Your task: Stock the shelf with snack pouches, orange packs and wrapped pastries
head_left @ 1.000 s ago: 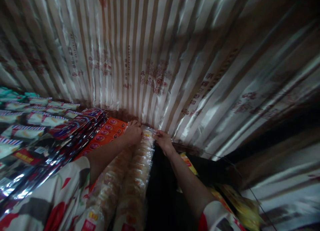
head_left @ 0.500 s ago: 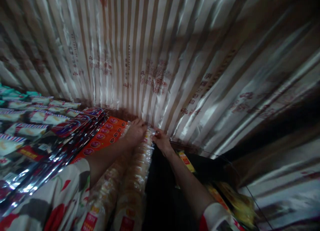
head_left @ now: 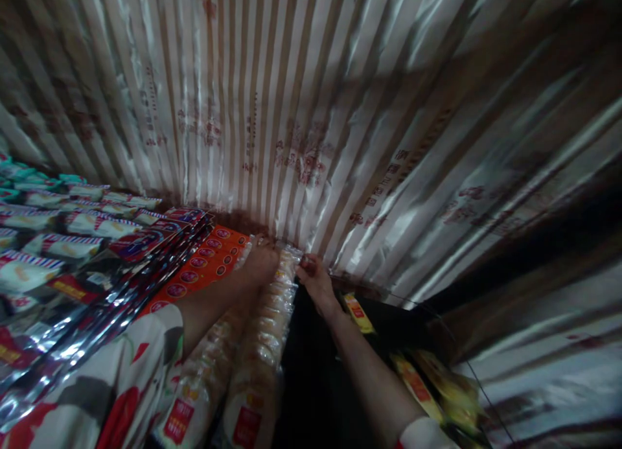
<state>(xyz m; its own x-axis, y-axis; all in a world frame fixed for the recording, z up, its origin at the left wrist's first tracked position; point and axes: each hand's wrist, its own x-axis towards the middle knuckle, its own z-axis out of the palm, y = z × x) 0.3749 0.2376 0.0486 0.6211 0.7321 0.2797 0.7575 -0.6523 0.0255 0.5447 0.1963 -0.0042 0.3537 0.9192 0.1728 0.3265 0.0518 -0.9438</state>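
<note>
Two rows of clear-wrapped packets of round, pale baked pieces with red labels run away from me; the right-hand row (head_left: 265,335) leads up to my hands, and the left-hand row (head_left: 201,378) lies beside it under my left forearm. At the far end, my left hand (head_left: 262,262) rests on the packets with curled fingers; what they grip is hidden and blurred. Just to the right, my right hand (head_left: 315,279) is at the edge of the end packet, thumb and fingers pinched together. A small dark-red spot shows at its fingertips, too blurred to name.
An orange printed sheet (head_left: 214,258), shiny dark packets (head_left: 146,261) and many white striped packets (head_left: 87,222) lie to the left. Yellow packets (head_left: 358,313) lie on the black surface (head_left: 311,371) at right. A striped, printed plastic curtain (head_left: 291,112) hangs behind.
My left hand has shifted slightly left and down over the packets. The right hand stays by the end packet's edge. The view has moved a little.
</note>
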